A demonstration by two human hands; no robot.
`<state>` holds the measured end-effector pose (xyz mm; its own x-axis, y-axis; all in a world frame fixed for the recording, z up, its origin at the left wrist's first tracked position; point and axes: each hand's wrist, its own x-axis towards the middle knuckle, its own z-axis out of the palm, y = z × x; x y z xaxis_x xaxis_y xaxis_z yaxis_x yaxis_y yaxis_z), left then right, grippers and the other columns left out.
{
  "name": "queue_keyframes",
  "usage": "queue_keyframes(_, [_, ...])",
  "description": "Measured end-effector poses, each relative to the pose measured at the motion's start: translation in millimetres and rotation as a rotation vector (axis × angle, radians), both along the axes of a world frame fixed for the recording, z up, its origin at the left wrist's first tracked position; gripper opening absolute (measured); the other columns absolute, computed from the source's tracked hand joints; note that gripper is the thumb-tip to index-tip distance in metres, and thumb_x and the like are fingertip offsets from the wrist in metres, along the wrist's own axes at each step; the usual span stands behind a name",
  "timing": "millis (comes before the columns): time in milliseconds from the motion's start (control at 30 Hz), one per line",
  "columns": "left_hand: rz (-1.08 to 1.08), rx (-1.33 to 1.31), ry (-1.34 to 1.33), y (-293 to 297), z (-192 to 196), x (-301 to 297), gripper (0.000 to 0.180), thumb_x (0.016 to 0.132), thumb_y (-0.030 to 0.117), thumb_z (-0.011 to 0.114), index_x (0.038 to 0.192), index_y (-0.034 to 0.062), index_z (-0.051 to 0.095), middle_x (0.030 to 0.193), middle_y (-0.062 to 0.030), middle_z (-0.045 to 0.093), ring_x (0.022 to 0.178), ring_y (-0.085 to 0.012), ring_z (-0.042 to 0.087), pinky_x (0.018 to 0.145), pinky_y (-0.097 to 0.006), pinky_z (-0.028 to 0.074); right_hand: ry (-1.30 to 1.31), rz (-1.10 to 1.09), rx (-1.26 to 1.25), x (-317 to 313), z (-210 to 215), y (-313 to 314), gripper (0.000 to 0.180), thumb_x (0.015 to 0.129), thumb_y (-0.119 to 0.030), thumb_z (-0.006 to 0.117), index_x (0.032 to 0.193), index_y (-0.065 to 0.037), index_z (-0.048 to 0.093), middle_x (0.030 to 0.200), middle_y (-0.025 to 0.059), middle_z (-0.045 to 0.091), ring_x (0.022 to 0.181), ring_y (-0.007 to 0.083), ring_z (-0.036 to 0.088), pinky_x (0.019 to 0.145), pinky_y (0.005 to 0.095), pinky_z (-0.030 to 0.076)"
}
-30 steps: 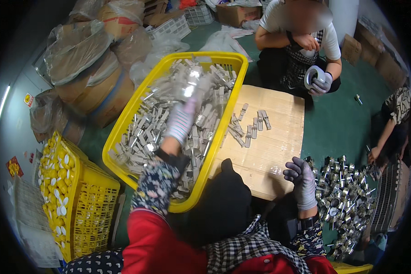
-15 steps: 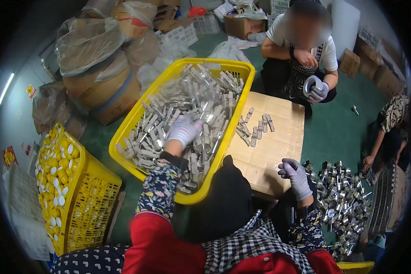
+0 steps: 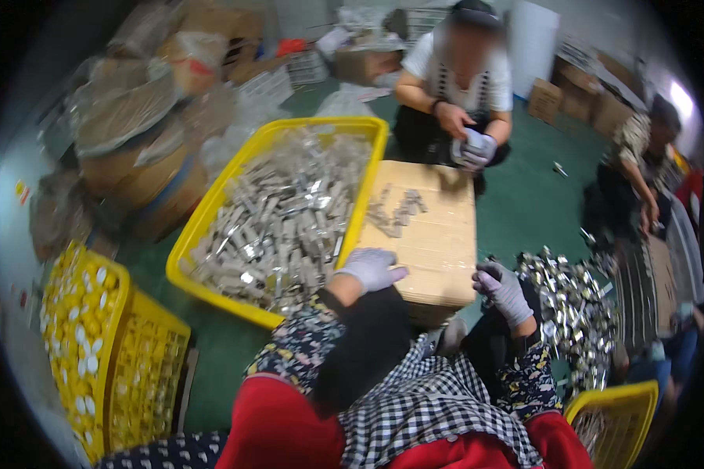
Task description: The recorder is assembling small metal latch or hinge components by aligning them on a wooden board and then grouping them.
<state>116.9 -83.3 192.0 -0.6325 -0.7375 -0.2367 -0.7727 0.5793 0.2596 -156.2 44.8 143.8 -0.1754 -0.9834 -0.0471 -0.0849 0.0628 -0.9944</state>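
The person's gloved left hand (image 3: 370,268) is coming back out of the big yellow crate (image 3: 211,211), where half a second ago it was lying flat among the small wrapped silver pieces (image 3: 281,219) in the middle of the frame. Now it is hovering at the crate's lower right corner, just beside the cardboard box (image 3: 434,234), fingers loosely together; I cannot tell whether it is carrying anything. The gloved right hand (image 3: 502,288) is staying low at centre right, curled partly closed, its contents hidden. It is sitting between the box and the heap of shiny pieces (image 3: 575,305) on the green floor. A few pieces (image 3: 395,213) are lying on the box top. Across it, at upper centre, another person's hands (image 3: 469,147) are working on something pale.
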Motion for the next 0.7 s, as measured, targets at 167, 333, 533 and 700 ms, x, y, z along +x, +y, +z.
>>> queue_keyframes(167, [-0.058, -0.1, -0.058, 17.4, -10.0, 13.8, 0.053, 0.083, 0.053, 0.046, 0.11, 0.0098, 0.06, 0.111, -0.0132, 0.059, 0.108, -0.0276, 0.054, 0.094, -0.039, 0.038, -0.102, 0.085, -0.014, 18.6, 39.2, 67.6, 0.056, 0.085, -0.041, 0.056, 0.114, 0.007, 0.049, 0.1, 0.013, 0.061, 0.084, 0.0156, 0.06, 0.078, 0.027, 0.048])
queue_keyframes(333, [0.052, -0.145, -0.028, 11.9, -12.5, 7.2, 0.052, 0.081, 0.053, 0.048, 0.105, 0.0091, 0.063, 0.106, -0.0134, 0.062, 0.102, -0.0274, 0.057, 0.09, -0.037, 0.042, -0.237, 0.117, 0.054, 18.3, 16.8, 123.1, 0.053, 0.086, -0.035, 0.057, 0.117, 0.006, 0.048, 0.102, 0.0149, 0.061, 0.093, 0.0195, 0.059, 0.085, 0.0326, 0.047])
queue_keyframes(533, [0.032, -0.252, -0.021, -1.5, -18.8, -2.6, 0.048, 0.084, 0.051, 0.045, 0.099, 0.0089, 0.064, 0.094, -0.0155, 0.064, 0.091, -0.0296, 0.06, 0.083, -0.04, 0.044, -0.399, 0.024, 0.007, 8.7, 23.7, 143.9, 0.058, 0.082, -0.037, 0.061, 0.118, 0.006, 0.046, 0.105, 0.0161, 0.059, 0.094, 0.0211, 0.059, 0.086, 0.0331, 0.046])
queue_keyframes(700, [0.106, -0.207, -0.096, 4.8, -2.8, -5.8, 0.048, 0.085, 0.05, 0.044, 0.101, 0.0093, 0.064, 0.097, -0.0153, 0.064, 0.093, -0.029, 0.06, 0.086, -0.038, 0.044, -0.354, 0.059, -0.062, 9.4, 21.3, 149.4, 0.052, 0.085, -0.032, 0.055, 0.118, 0.007, 0.047, 0.106, 0.0153, 0.059, 0.096, 0.0213, 0.059, 0.087, 0.0332, 0.046])
